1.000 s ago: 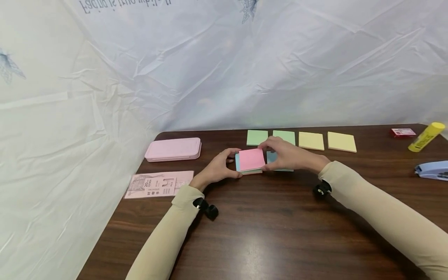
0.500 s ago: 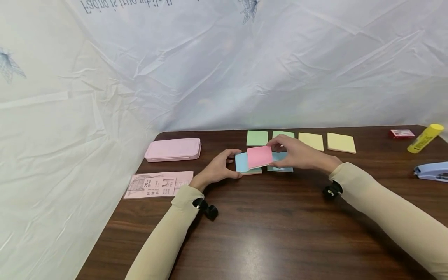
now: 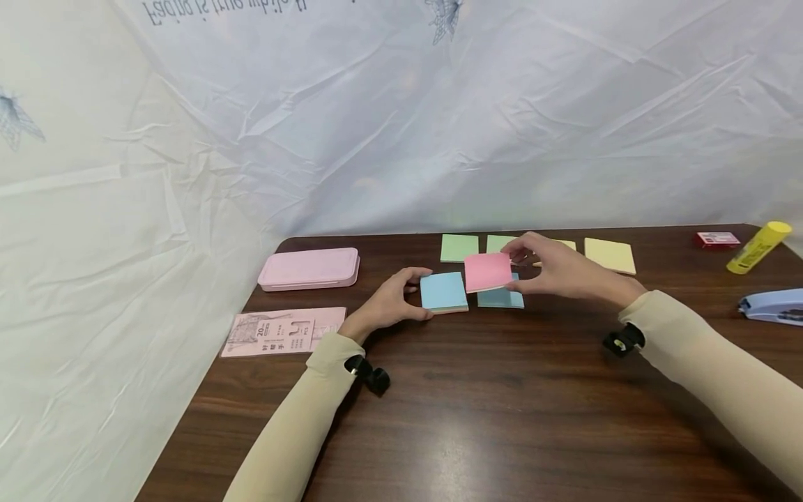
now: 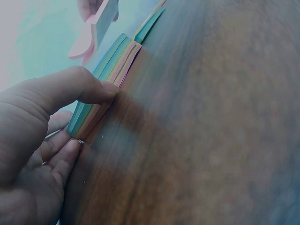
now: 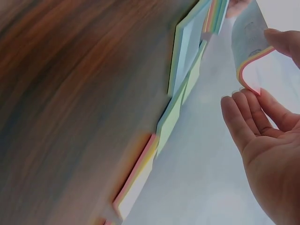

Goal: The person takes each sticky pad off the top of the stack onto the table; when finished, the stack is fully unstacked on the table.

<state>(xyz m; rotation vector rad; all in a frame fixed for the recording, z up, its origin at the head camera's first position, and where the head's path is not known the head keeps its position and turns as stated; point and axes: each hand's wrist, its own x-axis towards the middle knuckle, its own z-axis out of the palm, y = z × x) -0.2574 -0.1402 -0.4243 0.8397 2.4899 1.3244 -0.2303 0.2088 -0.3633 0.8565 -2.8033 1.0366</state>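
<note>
While aloft, pink notepad (image 3: 487, 271) in right grip (image 3: 555, 268).

1. Can see only part of the stapler (image 3: 774, 307), cut off by the head view's right edge.
2. Cannot read the print on the red box (image 3: 718, 240); too small.
3. Lose most of one yellow pad (image 3: 567, 245) behind the right hand (image 3: 555, 270), and part of a blue pad (image 3: 500, 298) behind the pink pad (image 3: 488, 271).
4. Cannot make out the faint marks on the pink pad, blurred in the right wrist view.

Pale glare marks the table (image 3: 448, 446); both wrist views look hazy and soft.
</note>
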